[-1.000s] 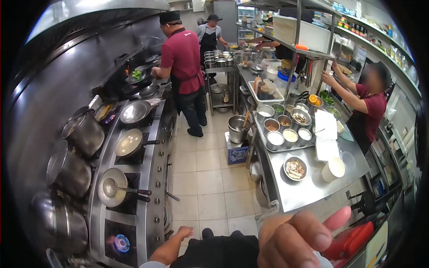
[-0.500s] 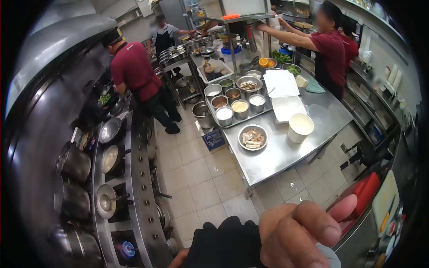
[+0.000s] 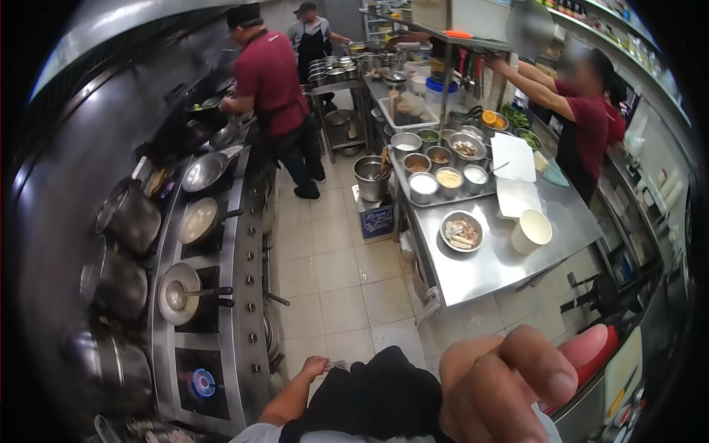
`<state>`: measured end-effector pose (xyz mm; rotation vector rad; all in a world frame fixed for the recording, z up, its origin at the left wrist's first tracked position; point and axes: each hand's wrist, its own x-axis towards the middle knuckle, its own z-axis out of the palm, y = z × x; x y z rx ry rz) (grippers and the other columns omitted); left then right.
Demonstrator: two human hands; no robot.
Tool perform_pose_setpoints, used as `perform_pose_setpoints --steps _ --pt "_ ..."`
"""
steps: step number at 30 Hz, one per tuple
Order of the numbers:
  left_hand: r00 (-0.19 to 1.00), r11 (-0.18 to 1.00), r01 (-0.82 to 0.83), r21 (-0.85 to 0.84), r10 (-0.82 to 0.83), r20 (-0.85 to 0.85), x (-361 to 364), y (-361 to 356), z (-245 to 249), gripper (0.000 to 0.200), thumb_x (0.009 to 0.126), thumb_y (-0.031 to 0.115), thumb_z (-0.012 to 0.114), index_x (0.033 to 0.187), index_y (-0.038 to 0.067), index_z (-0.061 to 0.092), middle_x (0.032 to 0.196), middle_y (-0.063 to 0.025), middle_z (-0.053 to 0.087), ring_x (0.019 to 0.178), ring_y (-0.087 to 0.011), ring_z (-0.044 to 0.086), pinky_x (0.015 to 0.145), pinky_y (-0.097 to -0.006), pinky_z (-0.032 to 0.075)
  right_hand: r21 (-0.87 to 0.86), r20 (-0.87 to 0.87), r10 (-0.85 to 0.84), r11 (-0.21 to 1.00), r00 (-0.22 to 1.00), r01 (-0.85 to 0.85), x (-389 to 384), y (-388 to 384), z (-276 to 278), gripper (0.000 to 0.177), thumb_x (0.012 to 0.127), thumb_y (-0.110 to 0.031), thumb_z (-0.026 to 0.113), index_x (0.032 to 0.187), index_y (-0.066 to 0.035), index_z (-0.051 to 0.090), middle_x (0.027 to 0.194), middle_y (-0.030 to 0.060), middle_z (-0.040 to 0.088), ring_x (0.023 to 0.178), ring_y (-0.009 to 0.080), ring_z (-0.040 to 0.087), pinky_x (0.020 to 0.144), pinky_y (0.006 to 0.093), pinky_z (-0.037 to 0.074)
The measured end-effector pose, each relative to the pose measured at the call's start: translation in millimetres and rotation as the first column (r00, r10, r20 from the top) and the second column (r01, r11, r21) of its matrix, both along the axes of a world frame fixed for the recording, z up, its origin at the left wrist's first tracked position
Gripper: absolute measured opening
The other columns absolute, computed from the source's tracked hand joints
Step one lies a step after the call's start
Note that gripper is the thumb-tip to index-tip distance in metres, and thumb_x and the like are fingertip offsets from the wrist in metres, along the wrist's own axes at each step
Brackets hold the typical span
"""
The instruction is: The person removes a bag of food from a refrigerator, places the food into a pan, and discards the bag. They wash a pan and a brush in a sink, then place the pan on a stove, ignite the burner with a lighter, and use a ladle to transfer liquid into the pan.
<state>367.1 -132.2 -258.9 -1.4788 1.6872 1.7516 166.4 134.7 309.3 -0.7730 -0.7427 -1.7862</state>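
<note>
My right hand (image 3: 509, 380) looms large and close to the camera at the lower right, its fingers curled in; whatever is inside them is hidden. Beyond it, a red item (image 3: 597, 358) and a cutting board (image 3: 624, 376) with a yellow-handled knife (image 3: 619, 399) lie on the side counter. Low in the middle, my left hand (image 3: 316, 365) is held away from my dark apron (image 3: 377, 402), small and closed, with a bit of something grey at its fingers. The stove (image 3: 240, 325) is on its left, carrying a pan with a ladle (image 3: 177, 295) and a lit burner (image 3: 201, 382).
A steel table (image 3: 473, 280) at the right bears a bowl of food (image 3: 461, 231), a white tub (image 3: 532, 232), an open white box (image 3: 513, 156) and several ingredient pots. Tall pots (image 3: 129, 218) line the left wall. Co-workers stand by the stove (image 3: 273, 96) and beyond the table (image 3: 591, 111).
The view has turned left, so the table and stove sit farther right or higher. My left hand and forearm have come into view; my right hand stays curled near the camera.
</note>
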Motion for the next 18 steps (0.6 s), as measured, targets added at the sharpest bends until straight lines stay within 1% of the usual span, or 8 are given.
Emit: perform_pose_setpoints --steps 2,4,5,7,10,13,15,18 --pt "0.999 0.999 0.030 0.011 -0.030 0.020 4.0 -9.0 -4.0 0.021 0.084 0.021 0.057 0.092 0.002 0.061 0.074 -0.0076 0.063 0.065 -0.0155 0.062 0.054 -0.0279 0.048 0.128 -0.169 0.037 0.992 0.985 -0.016 14.2 -34.9 3.1 0.054 0.091 -0.044 0.048 0.120 0.001 0.040 0.107 0.0272 0.047 0.098 0.0391 0.056 0.087 0.0429 0.052" --pt "0.999 0.999 0.020 0.028 -0.020 0.030 14.5 -11.2 -5.5 0.021 0.083 0.021 0.057 0.088 0.002 0.062 0.073 -0.0088 0.063 0.064 -0.0159 0.062 0.053 -0.0287 0.048 -0.496 0.364 -0.087 0.825 0.927 0.273 55.2 -110.3 5.4 0.056 0.090 -0.047 0.047 0.119 0.001 0.040 0.105 0.0270 0.048 0.093 0.0376 0.058 0.081 0.0388 0.055" --pt "0.995 0.998 -0.013 0.063 0.007 0.097 21.7 -13.2 -7.2 0.021 0.083 0.022 0.057 0.086 0.001 0.062 0.073 -0.0092 0.063 0.063 -0.0164 0.061 0.053 -0.0293 0.049 -0.492 0.362 -0.097 0.825 0.927 0.278 51.4 -105.6 3.7 0.056 0.090 -0.047 0.047 0.119 0.001 0.040 0.105 0.0270 0.048 0.093 0.0376 0.058 0.081 0.0388 0.055" --pt "0.983 0.995 0.001 0.096 -0.019 0.184 28.0 -20.0 -8.9 0.023 0.083 0.023 0.057 0.084 0.000 0.061 0.074 -0.0102 0.063 0.062 -0.0175 0.061 0.053 -0.0305 0.049 -0.032 0.050 -0.088 0.995 0.995 0.090 31.3 -80.6 2.4 0.058 0.089 -0.049 0.049 0.118 0.000 0.041 0.102 0.0260 0.050 0.087 0.0354 0.060 0.077 0.0362 0.056" --pt "0.965 0.998 0.067 0.015 -0.068 0.252 20.6 -26.6 33.2 0.026 0.084 0.025 0.058 0.085 -0.001 0.061 0.075 -0.0114 0.064 0.061 -0.0192 0.060 0.051 -0.0326 0.049 0.115 -0.032 -0.136 0.984 0.990 0.139 6.6 -91.9 -5.0 0.062 0.085 -0.052 0.053 0.119 0.000 0.041 0.103 0.0248 0.050 0.085 0.0346 0.062 0.075 0.0356 0.057" --pt "0.955 0.992 0.047 0.117 -0.079 0.286 19.6 -58.1 -68.4 0.027 0.085 0.027 0.057 0.086 0.000 0.062 0.076 -0.0103 0.064 0.064 -0.0194 0.060 0.056 -0.0335 0.049 0.164 -0.065 -0.161 0.972 0.985 0.170 -38.7 -119.7 -24.1 0.090 0.076 -0.077 0.037 0.126 -0.002 0.034 0.115 0.0226 0.043 0.096 0.0323 0.053 0.076 0.0379 0.050" --pt "0.932 0.988 0.109 0.113 -0.141 0.335 0.2 -70.9 -58.9 0.028 0.086 0.028 0.054 0.087 0.001 0.062 0.076 -0.0100 0.064 0.065 -0.0195 0.060 0.059 -0.0332 0.050 0.352 -0.231 -0.209 0.892 0.950 0.282 -79.4 -139.2 -31.7 0.078 0.085 -0.070 0.030 0.124 -0.003 0.038 0.111 0.0169 0.050 0.093 0.0250 0.056 0.077 0.0342 0.048" --pt "0.868 0.862 0.497 0.103 -0.496 -0.035 -48.9 -115.4 -47.3 0.030 0.089 0.030 0.048 0.093 0.004 0.063 0.080 -0.0102 0.065 0.069 -0.0202 0.062 0.063 -0.0345 0.049 0.504 -0.475 -0.143 0.765 0.868 0.402 -137.6 -171.0 -30.2 0.055 0.092 -0.050 0.042 0.120 -0.003 0.041 0.099 0.0110 0.054 0.085 0.0173 0.056 0.073 0.0283 0.046"
